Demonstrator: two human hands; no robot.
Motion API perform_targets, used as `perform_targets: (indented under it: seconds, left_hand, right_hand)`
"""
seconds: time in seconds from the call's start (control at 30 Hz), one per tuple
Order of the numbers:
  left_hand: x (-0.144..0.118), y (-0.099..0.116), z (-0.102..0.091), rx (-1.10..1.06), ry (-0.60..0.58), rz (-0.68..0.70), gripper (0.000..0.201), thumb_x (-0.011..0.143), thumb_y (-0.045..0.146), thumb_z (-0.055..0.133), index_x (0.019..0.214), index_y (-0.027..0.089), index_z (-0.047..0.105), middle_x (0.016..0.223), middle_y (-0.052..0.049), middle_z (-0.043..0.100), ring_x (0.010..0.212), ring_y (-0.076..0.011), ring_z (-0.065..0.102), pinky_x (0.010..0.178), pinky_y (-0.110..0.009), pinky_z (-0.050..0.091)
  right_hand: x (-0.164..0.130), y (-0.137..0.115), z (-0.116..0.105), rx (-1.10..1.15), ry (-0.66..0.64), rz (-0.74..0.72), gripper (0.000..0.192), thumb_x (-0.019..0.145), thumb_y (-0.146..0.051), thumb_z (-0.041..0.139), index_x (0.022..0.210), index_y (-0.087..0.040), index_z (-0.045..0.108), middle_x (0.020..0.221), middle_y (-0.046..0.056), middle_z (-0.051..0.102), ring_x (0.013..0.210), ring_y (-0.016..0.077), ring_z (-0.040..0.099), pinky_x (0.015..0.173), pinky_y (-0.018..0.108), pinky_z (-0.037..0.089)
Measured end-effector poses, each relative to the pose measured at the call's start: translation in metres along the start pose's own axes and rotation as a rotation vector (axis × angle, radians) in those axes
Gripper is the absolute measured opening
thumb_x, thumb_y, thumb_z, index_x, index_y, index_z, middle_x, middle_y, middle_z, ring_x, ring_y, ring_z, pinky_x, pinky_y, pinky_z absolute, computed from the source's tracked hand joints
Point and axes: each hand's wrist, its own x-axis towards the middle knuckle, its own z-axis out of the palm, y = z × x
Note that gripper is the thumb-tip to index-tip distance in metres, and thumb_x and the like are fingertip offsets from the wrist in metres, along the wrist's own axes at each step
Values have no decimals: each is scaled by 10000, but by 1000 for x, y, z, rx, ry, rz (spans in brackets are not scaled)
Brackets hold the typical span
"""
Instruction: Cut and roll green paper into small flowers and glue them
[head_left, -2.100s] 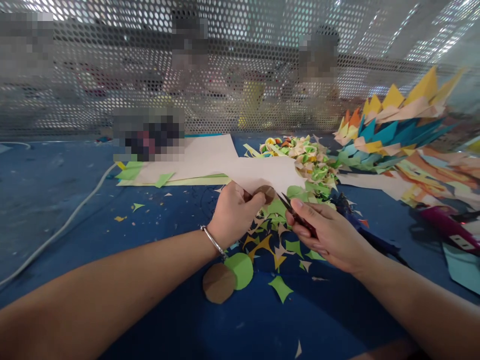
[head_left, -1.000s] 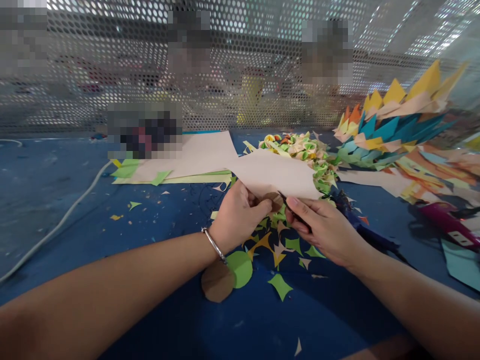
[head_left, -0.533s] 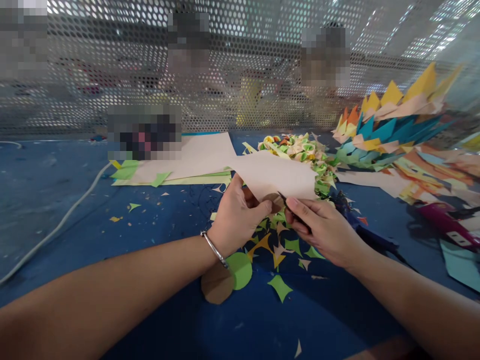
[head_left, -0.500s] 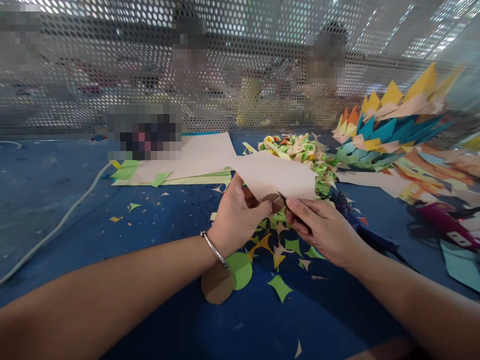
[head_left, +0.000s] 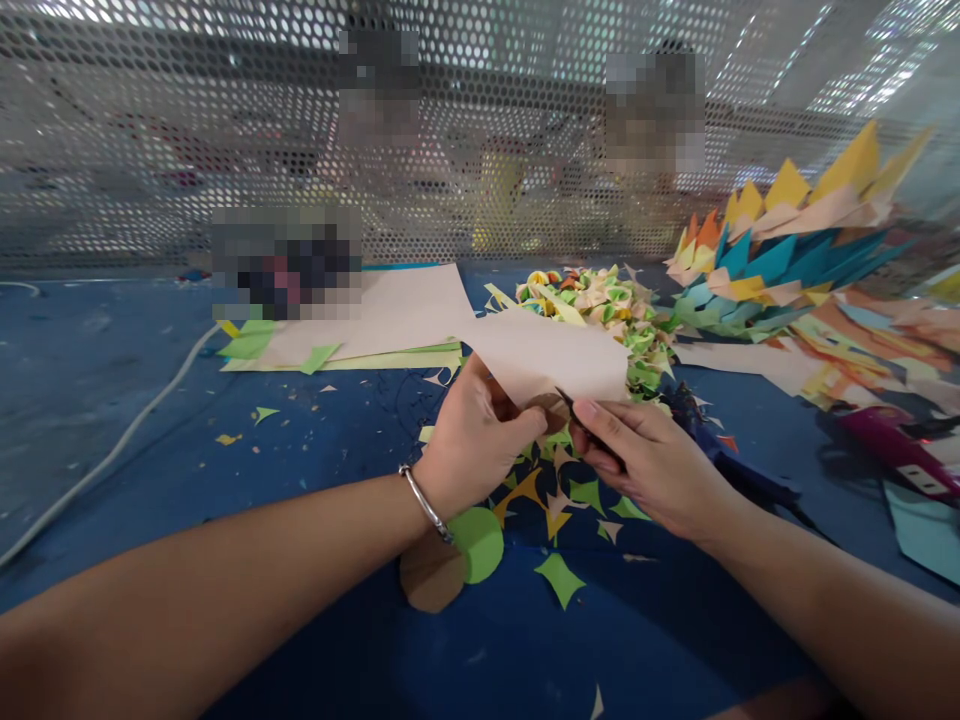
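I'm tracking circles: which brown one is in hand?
The farther brown circle, pinched in the left hand by the pale sheet. The other brown circle lies on the blue table beside the green circle.

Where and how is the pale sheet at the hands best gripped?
Probably the far edge of the pale sheet, pinched from the far side: it is thin, and no hand covers that edge. At the near edge, the left hand holds the brown disc and the right hand has a dark blade close by.
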Motion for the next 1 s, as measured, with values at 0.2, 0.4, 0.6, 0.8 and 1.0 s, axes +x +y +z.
perform_targets:
  seconds: [0.2,0.4,0.6,0.8,1.0]
  left_hand:
    - [2,-1,0,-26,5,14,463,655,93,658,1063,195,465,819,19,668,752,-158,671,679,-276,556]
    - [3,-1,1,-16,5,27,482,649,114,656,1084,192,462,791,23,662,707,-151,652,631,-268,534]
    - [2,0,1,-53,-18,45,450,640,107,645,1030,202,442,782,30,673,663,-126,642,588,-238,520]
    - [0,1,1,-26,-41,-2,488,676,108,647,1100,204,424,895,-19,742,848,-189,736,746,-286,594]
    - [1,-3,-3,39,-85,10,505,689,109,655,1127,200,420,940,-40,742,819,-191,728,707,-289,596]
  right_hand:
    - [0,1,-3,-38,-11,-28,542,844,-677,624,644,-176,567,488,-75,325,407,39,237,394,216,129]
    - [2,1,-5,-103,-5,-53,550,840,-692,614,643,-182,564,490,-76,285,425,53,230,399,223,127]
    - [3,2,-11,-199,-1,-73,544,853,-696,593,655,-190,563,498,-68,307,425,59,256,398,218,150]
    - [2,3,-14,-285,-12,-133,542,897,-674,550,649,-192,541,516,-61,328,446,63,279,406,211,190]
    - [2,3,-15,-336,-28,-138,544,914,-672,522,663,-190,552,523,-65,303,456,64,247,415,217,185]
